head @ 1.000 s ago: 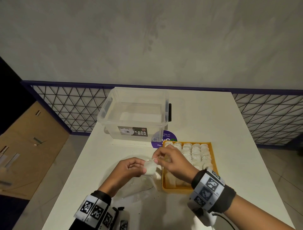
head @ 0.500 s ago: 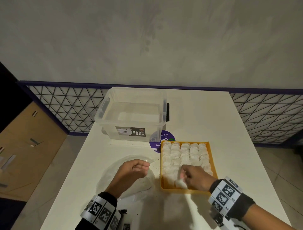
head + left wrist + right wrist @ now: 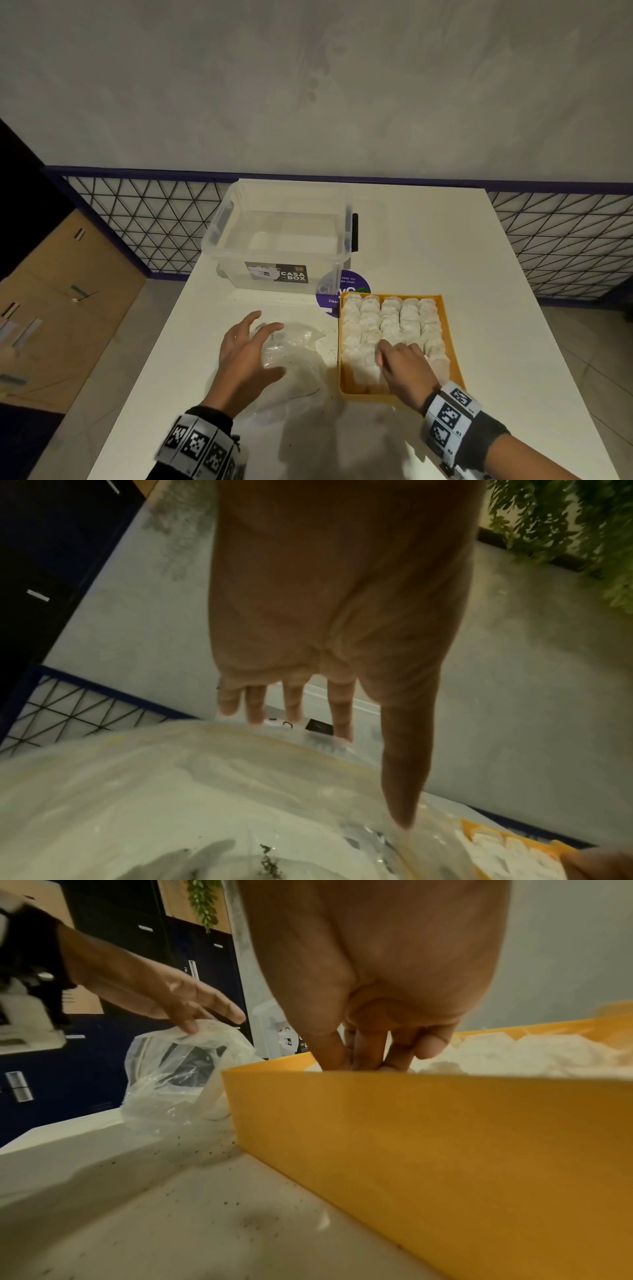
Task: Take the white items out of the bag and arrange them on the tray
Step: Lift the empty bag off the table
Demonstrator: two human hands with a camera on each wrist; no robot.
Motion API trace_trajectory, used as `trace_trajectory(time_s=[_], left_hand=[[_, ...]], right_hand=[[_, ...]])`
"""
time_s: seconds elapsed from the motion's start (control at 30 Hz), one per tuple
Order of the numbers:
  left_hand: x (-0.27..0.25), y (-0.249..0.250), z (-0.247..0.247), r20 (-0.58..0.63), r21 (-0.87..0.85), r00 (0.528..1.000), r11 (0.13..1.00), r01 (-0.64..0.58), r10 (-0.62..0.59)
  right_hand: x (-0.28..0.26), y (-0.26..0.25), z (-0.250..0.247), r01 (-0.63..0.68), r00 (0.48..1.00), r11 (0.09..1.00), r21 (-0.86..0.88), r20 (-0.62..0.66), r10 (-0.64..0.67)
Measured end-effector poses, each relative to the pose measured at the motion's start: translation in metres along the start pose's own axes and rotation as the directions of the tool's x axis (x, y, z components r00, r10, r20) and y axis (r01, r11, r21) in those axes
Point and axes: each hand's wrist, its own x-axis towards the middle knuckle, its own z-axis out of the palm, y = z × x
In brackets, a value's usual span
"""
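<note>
My left hand [image 3: 245,356] hovers spread and relaxed over the clear plastic bag [image 3: 294,363] on the surface [image 3: 428,240], thumb touching it. My right hand [image 3: 402,368] reaches fingers-down among the white items [image 3: 390,318] filling the yellow tray [image 3: 457,363]; whether it grips one, I cannot tell.

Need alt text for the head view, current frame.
A person's right hand reaches among white items packed in rows in a yellow tray, while the left hand spreads open over a clear plastic bag on a white table.
</note>
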Motion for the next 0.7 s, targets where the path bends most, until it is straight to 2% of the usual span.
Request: trace_trajectory(time_s=[0.07, 0.1, 0.2, 0.27, 0.33, 0.4, 0.47, 0.53, 0.63, 0.7], left_hand=[[0.001, -0.009, 0.003, 0.118, 0.136, 0.989, 0.988, 0.068, -0.084], [0.002, -0.013, 0.005, 0.153, 0.153, 0.982, 0.984, 0.089, -0.113], [0.003, -0.023, 0.009, 0.143, 0.061, 0.984, 0.993, 0.1, -0.108], [0.005, -0.026, 0.005, 0.067, 0.0, 0.991, 0.993, 0.12, -0.119], [0.01, -0.029, -0.002, 0.005, -0.074, 0.984, 0.981, 0.177, -0.177], [0.014, -0.032, -0.014, -0.031, -0.244, 0.966, 0.939, 0.242, -0.257], [0.015, -0.031, -0.028, -0.012, -0.531, 0.934, 0.794, 0.296, -0.356], [0.014, -0.024, -0.04, 0.079, -0.714, 0.914, 0.617, 0.331, -0.399], [0.005, -0.009, -0.054, 0.205, -0.858, 0.912, 0.383, 0.342, -0.354], [-0.003, 0.001, -0.062, 0.257, -0.901, 0.914, 0.265, 0.344, -0.312]], right_hand=[[-0.002, -0.003, -0.008, 0.018, 1.0, 0.998, -0.064, -0.018, -0.019], [-0.002, -0.005, -0.013, 0.025, 0.999, 0.994, -0.104, -0.022, -0.028], [-0.006, -0.012, -0.027, 0.023, 0.992, 0.982, -0.186, -0.115, -0.045], [-0.007, -0.018, -0.039, 0.057, 0.983, 0.992, -0.116, -0.169, -0.076], [-0.005, -0.024, -0.052, 0.169, 0.973, 0.985, 0.029, -0.164, -0.162], [-0.004, -0.035, -0.068, 0.255, 0.966, 0.941, 0.223, -0.09, -0.241], [0.0, -0.055, -0.079, 0.345, 0.934, 0.893, 0.288, -0.012, -0.357], [0.008, -0.076, -0.081, 0.409, 0.897, 0.87, 0.277, 0.057, -0.439], [0.016, -0.109, -0.084, 0.378, 0.873, 0.817, 0.436, 0.126, -0.471], [0.018, -0.129, -0.084, 0.348, 0.855, 0.728, 0.591, 0.119, -0.505]])
